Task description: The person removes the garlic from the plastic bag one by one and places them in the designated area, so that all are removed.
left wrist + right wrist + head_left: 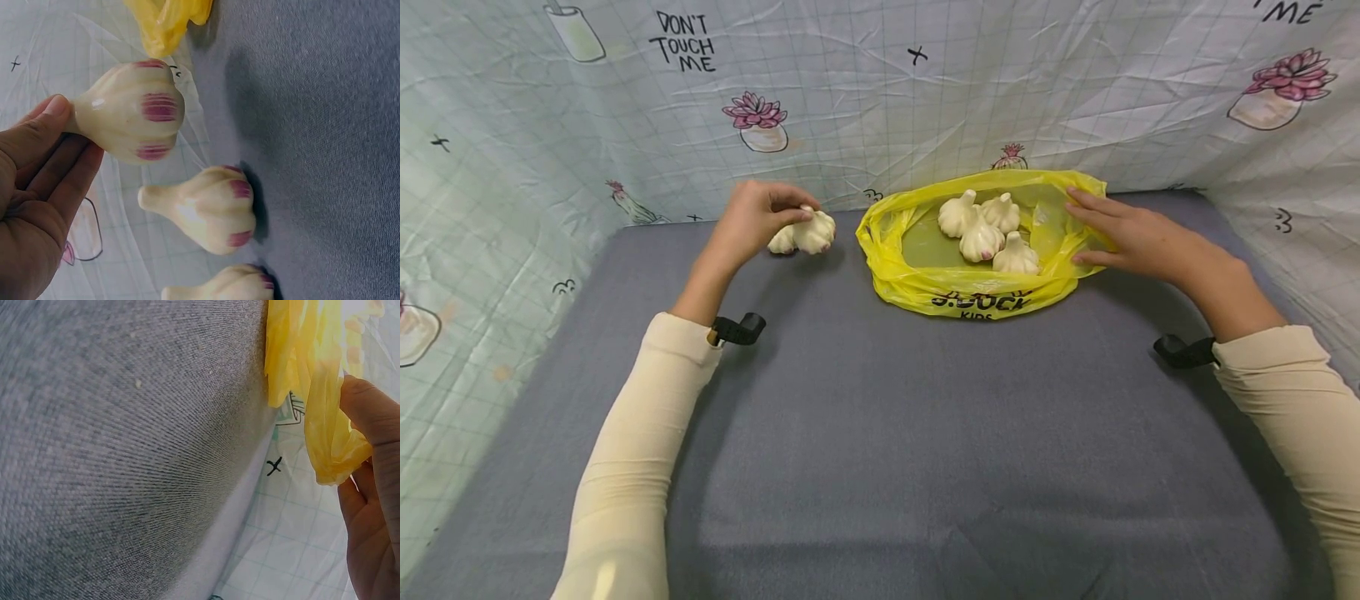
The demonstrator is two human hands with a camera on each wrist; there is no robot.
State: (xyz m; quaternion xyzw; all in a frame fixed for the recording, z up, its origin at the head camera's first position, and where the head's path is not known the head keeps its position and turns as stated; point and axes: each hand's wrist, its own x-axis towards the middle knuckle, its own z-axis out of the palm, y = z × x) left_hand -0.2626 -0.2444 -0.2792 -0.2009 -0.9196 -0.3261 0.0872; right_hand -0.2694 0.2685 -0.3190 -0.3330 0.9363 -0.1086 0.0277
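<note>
A glossy cream garlic bulb with purple patches is pinched by its stem between the thumb and fingers of my left hand, above the cloth. Just below it, a second garlic bulb rests on the cloth, and part of a third shows at the left wrist view's lower edge. My right hand holds the right rim of a yellow plastic bag, thumb and fingers on either side of the film. Inside the wide-mouthed bag lie several garlic bulbs.
Grey cloth covers the table. A white sheet with printed plants and words hangs behind the table and along both sides. Black wrist straps sit on both forearms.
</note>
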